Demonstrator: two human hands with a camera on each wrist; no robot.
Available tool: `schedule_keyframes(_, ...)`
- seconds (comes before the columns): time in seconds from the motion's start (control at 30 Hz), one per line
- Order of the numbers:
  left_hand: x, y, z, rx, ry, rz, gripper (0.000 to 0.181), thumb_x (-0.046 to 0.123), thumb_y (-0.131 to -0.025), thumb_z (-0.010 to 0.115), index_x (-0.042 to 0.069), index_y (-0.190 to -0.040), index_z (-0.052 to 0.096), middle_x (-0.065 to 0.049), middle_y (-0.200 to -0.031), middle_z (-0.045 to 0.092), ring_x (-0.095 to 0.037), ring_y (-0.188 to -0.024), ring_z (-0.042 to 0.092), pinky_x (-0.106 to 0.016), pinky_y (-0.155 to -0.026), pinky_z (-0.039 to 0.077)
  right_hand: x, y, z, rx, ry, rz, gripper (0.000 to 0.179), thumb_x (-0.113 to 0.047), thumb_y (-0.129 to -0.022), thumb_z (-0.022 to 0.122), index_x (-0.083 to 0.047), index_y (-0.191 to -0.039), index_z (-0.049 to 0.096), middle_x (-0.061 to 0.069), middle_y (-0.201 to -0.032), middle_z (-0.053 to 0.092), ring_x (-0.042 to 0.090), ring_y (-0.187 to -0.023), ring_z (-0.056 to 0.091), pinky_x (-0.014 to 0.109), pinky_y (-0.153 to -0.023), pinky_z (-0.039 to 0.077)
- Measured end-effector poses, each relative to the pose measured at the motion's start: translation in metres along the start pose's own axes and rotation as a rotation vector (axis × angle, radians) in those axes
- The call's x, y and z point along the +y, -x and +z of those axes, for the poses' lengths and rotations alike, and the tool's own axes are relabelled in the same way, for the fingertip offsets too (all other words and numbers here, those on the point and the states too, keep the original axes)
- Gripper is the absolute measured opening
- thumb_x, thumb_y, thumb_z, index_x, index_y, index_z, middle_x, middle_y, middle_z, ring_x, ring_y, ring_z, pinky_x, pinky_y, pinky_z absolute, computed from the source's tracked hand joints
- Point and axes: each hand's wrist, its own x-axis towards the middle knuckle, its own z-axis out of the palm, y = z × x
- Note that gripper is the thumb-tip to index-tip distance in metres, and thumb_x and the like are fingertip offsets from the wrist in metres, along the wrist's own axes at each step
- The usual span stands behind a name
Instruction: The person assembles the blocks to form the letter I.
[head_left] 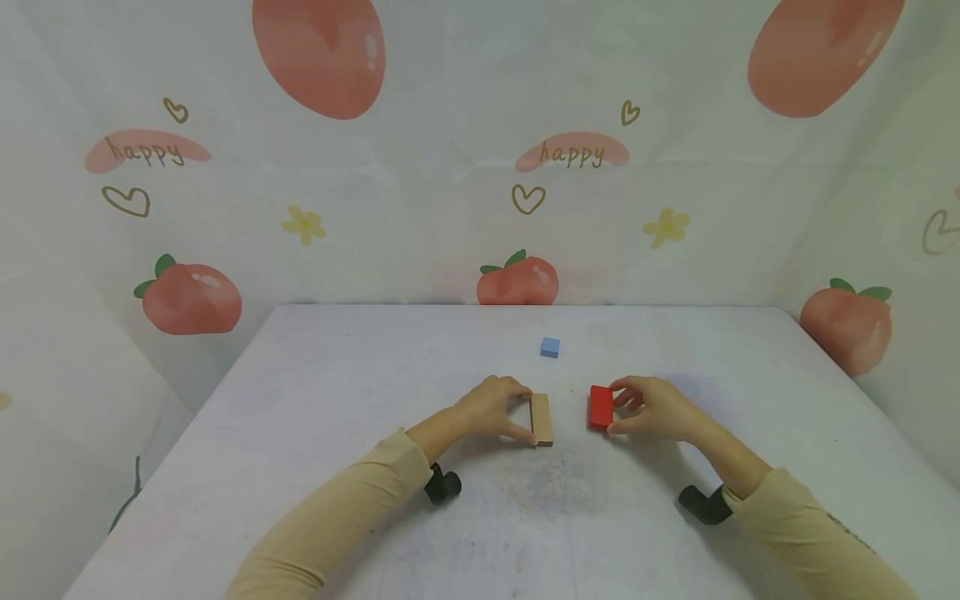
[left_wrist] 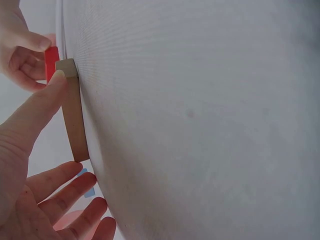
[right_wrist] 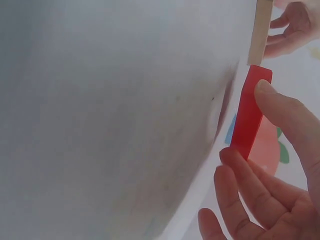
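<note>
My left hand (head_left: 492, 408) pinches a tan wooden block (head_left: 542, 419) lengthwise, thumb at its near end and index finger at its far end. The left wrist view shows the other fingers spread beside that block (left_wrist: 74, 115). A red block (head_left: 601, 407) is held the same way between the thumb and index finger of my right hand (head_left: 656, 408); in the right wrist view this red block (right_wrist: 248, 110) looks slightly tilted. A gap separates the two blocks, which stand roughly parallel. Farther back on the table lies a small blue block (head_left: 551, 347).
The white table (head_left: 360, 358) carries faint smudges near the middle. Behind it hangs a white cloth (head_left: 420, 208) printed with fruit and hearts. Dark wrist-worn devices show below the left sleeve (head_left: 360, 500) and the right sleeve (head_left: 802, 525).
</note>
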Motion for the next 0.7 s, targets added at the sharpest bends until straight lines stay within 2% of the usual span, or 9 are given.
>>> schedule_keyframes(0.2, 0.001, 0.000, 0.000, 0.004, -0.012, 0.005, 0.073, 0.043, -0.070, 0.079, 0.010, -0.130, 0.055, -0.006, -0.130, 0.057, -0.025, -0.122, 0.049, -0.038, -0.105, 0.040, -0.010, 0.001, 0.001, -0.013, 0.003, -0.007, 0.061, -0.025, -0.071, 0.079, 0.003, -0.119, 0.056, 0.014, -0.100, 0.068, 0.021, -0.086, 0.061, 0.035, -0.074, 0.054)
schedule_keyframes(0.4, 0.001, 0.000, -0.001, 0.000, -0.007, -0.004, 0.073, 0.042, -0.070, 0.079, 0.010, -0.130, 0.055, -0.006, -0.130, 0.057, -0.025, -0.123, 0.049, -0.038, -0.105, 0.039, -0.017, 0.001, 0.004, -0.025, 0.003, -0.040, 0.059, -0.025, -0.071, 0.080, 0.002, -0.118, 0.056, 0.012, -0.100, 0.068, 0.019, -0.086, 0.060, 0.030, -0.072, 0.051)
schedule_keyframes(0.7, 0.001, 0.000, 0.000, 0.001, -0.020, -0.010, 0.073, 0.043, -0.069, 0.079, 0.010, -0.130, 0.055, -0.006, -0.129, 0.058, -0.024, -0.121, 0.050, -0.038, -0.104, 0.041, -0.022, 0.004, 0.010, -0.049, -0.017, -0.085, 0.058, -0.025, -0.071, 0.080, 0.000, -0.118, 0.057, 0.008, -0.099, 0.068, 0.018, -0.086, 0.060, 0.030, -0.072, 0.051)
